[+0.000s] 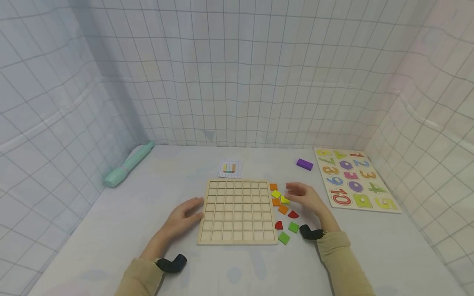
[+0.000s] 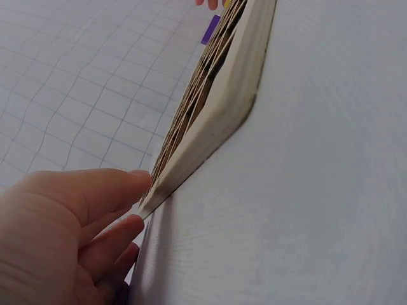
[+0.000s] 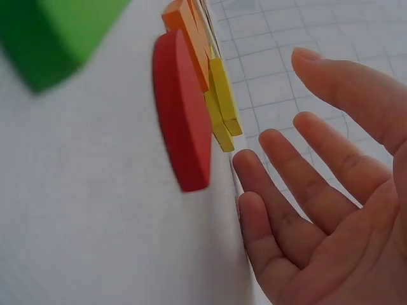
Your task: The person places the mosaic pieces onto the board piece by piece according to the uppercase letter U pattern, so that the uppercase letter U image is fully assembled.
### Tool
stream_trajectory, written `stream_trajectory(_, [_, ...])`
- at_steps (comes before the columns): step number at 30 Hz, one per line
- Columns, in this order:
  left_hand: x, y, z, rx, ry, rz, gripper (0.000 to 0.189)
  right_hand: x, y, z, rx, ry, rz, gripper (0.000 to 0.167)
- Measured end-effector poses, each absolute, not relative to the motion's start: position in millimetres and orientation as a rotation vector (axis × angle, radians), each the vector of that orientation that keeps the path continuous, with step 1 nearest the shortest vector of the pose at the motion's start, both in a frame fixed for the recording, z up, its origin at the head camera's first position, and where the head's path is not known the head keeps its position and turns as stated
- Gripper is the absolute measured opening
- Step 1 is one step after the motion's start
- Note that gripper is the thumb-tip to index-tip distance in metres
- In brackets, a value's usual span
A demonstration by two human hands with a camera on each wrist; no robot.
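Observation:
A wooden grid board (image 1: 237, 242) lies flat, its square compartments bare. My left hand (image 1: 183, 218) is at its left edge, thumb and fingertips by the rim, fingers loosely extended; in the left wrist view the hand (image 2: 82, 222) meets the board's side (image 2: 210, 136). My right hand (image 1: 305, 197) hovers with spread fingers beside the yellow tiles (image 1: 275, 194) and holds nothing. Along the board's right side lie orange square tiles (image 1: 283, 209), red curved pieces (image 1: 293, 214) and green square tiles (image 1: 294, 227). The right wrist view shows a red piece (image 3: 181, 114) near the open palm (image 3: 324, 254).
Behind the board lies a small gridded card (image 1: 229, 169) with a coloured U-shaped figure. A purple block (image 1: 305, 164) lies back right, near a number puzzle board (image 1: 357, 181). At far left is a teal rolled item (image 1: 127, 164). Gridded cloth walls (image 1: 237, 82) surround the table.

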State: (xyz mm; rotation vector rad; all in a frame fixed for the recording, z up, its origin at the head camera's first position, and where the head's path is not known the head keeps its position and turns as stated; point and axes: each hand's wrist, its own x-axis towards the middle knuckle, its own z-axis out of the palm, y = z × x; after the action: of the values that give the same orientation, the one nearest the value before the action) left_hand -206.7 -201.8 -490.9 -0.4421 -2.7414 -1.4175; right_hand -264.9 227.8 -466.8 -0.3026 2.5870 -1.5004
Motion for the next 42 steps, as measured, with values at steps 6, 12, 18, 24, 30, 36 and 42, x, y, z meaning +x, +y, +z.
stream_trajectory(6, [-206.4,-202.1,-491.8,-0.581,-2.673,-1.356,0.041,-263.1,228.8,-468.5,-0.378,2.574,-1.507,0.055])
stream_trajectory(12, [-208.3,-202.1,-493.1,-0.612,-2.658,-1.345,0.038,-262.9,229.3,-470.1,-0.427,2.585,-1.486,0.054])
stream_trajectory(18, [-207.9,-202.1,-491.5,-0.577,-2.689,-1.376,0.037,-264.2,230.0,-472.9,-0.431,2.603,-1.444,0.052])
stream_trajectory(24, [-206.9,-202.7,-491.0,-0.576,-2.695,-1.359,0.037,-264.0,230.4,-474.5,-0.407,2.603,-1.431,0.051])
stream_trajectory(30, [-206.8,-203.0,-490.8,-0.579,-2.694,-1.365,0.037,-263.3,229.8,-474.2,-0.391,2.602,-1.43,0.049])
stream_trajectory(36, [-206.9,-202.6,-490.4,-0.579,-2.694,-1.373,0.038,-263.5,229.8,-475.3,-0.387,2.614,-1.412,0.047])
stream_trajectory(42, [-206.8,-202.3,-489.6,-0.583,-2.694,-1.356,0.037,-264.3,230.9,-479.3,-0.377,2.621,-1.4,0.045])
